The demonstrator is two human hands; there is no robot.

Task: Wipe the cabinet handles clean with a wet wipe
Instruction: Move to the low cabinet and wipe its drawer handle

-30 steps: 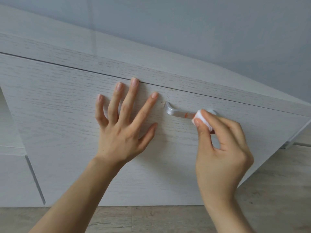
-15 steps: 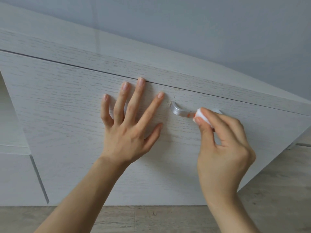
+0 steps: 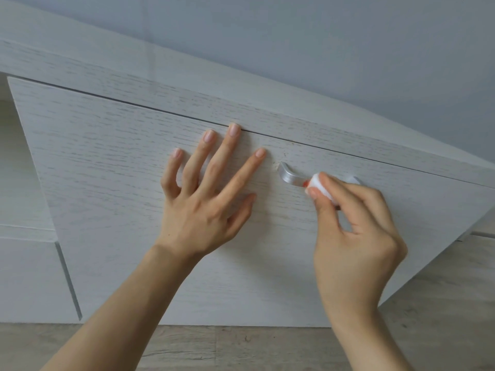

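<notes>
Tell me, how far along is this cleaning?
Roughly midway. The curved silver metal handle looks clean at its left end. In hand: the right hand pinches a white wet wipe on the handle's middle, beside an orange smear, while the left hand lies flat on the white wood-grain cabinet door. Left: that smear and the right end, hidden behind that hand.

handle: middle stretch hidden behind right hand and wet wipe
wet wipe: mostly covered by that hand
orange spot: too small to tell
</notes>
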